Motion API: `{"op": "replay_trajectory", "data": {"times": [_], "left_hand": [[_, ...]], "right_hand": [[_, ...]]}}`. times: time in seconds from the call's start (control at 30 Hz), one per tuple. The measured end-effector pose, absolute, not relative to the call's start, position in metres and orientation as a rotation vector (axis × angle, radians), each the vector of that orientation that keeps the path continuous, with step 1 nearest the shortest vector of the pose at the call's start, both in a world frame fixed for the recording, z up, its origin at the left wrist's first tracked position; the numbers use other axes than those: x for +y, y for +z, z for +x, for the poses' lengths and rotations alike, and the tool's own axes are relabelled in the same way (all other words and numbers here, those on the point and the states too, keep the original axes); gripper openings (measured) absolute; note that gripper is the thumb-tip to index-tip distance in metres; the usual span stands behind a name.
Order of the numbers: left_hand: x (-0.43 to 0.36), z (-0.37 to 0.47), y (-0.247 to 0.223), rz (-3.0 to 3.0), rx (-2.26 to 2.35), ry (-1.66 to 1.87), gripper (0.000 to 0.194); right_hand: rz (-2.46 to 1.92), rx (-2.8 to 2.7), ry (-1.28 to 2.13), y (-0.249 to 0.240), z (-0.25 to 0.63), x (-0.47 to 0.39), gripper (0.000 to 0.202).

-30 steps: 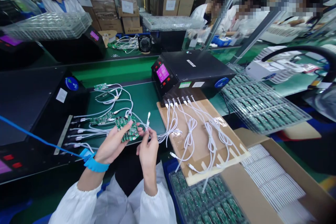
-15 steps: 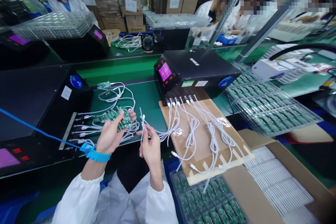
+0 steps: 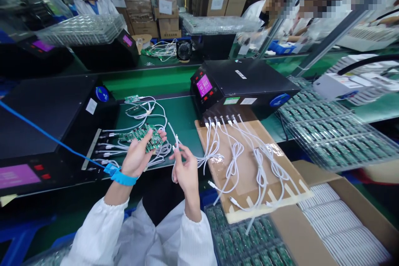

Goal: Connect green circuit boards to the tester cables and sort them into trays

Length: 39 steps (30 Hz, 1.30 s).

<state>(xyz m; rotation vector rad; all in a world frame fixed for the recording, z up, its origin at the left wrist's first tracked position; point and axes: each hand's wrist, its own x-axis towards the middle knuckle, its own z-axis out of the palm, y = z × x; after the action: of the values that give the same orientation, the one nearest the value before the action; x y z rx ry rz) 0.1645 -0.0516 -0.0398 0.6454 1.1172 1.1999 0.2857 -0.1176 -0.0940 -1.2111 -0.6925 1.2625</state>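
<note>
My left hand (image 3: pixel 137 156), with a blue wrist strap (image 3: pixel 123 176) around its wrist, is closed on a green circuit board (image 3: pixel 151 139). To its right, my right hand (image 3: pixel 186 168) pinches a white cable (image 3: pixel 176 141) near its end, apart from the board. That cable's exact plug is too small to make out. Several white cables (image 3: pixel 114 153) run from the black box (image 3: pixel 56 116) on the left and pass behind my left hand. Another bundle of white cables (image 3: pixel 215 149) leads from the right-hand black box (image 3: pixel 246 83) towards my right hand.
A cardboard sheet (image 3: pixel 246 174) carries coiled white cables. Clear trays of green boards (image 3: pixel 330 120) lie at the right, and another tray (image 3: pixel 249 241) sits below. An open carton (image 3: pixel 318 237) holds white stacked pieces. Co-workers sit across the bench behind a metal post (image 3: pixel 299 29).
The whole view has shifted, so things sit further right in the picture. My left hand still holds the circuit board and my right hand still pinches the cable.
</note>
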Motion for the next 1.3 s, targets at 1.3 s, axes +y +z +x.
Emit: {"op": "replay_trajectory", "data": {"times": [1.3], "left_hand": [[-0.052, 0.165, -0.060, 1.037, 1.204, 1.245, 0.057]], "right_hand": [[-1.307, -0.905, 1.178, -0.087, 0.286, -0.126, 0.051]]}}
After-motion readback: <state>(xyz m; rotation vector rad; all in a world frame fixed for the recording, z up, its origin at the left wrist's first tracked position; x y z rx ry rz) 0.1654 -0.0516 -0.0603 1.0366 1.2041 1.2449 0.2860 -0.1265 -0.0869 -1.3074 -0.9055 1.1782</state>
